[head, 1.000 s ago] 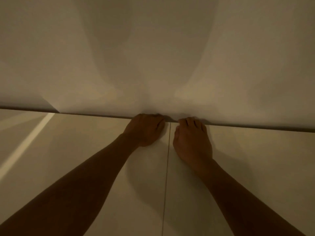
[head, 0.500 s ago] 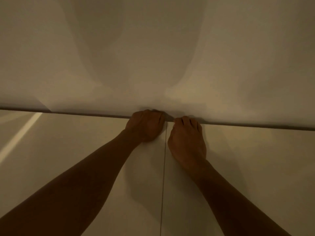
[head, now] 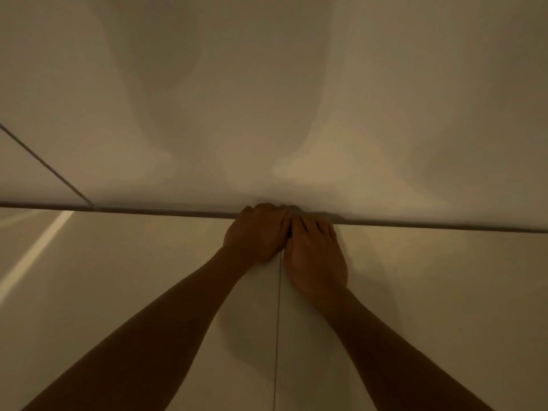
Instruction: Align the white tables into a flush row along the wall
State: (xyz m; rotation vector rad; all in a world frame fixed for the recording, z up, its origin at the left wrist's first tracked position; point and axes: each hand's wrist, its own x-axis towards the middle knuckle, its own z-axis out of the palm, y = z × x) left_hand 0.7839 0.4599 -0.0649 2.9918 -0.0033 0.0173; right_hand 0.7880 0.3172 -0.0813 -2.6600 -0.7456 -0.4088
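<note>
Dim, warm light; detail is poor throughout.

Left bench point(head: 142, 277): white top, filling the lower left of the view. Its far edge runs left to right along the wall point(head: 267, 99), with a thin dark gap between edge and wall. A pale streak of light crosses its left part diagonally. Its near and left limits are cut off by the frame, so its long axis cannot be told.

Left hand point(head: 256, 232): knuckles up, fingers curled over the far edge of the left bench, right at its corner. The fingertips are hidden behind the edge; the hand is closed on that edge. The forearm enters from the lower left.

Seam point(head: 278, 321): a thin dark line between the two benches, running from the near frame edge straight away to the wall. It is narrow and even along its visible length; its far end is hidden under the hands.

Right hand point(head: 315, 256): touching the left hand, flatter on the top, fingers hooked over the far edge of the right bench point(head: 430, 292). Fingertips hidden.

Right bench: far edge in line with the left bench's, as far as can be made out. Right and near limits cut off.

A thin dark diagonal line on the wall at far left cannot be identified.
</note>
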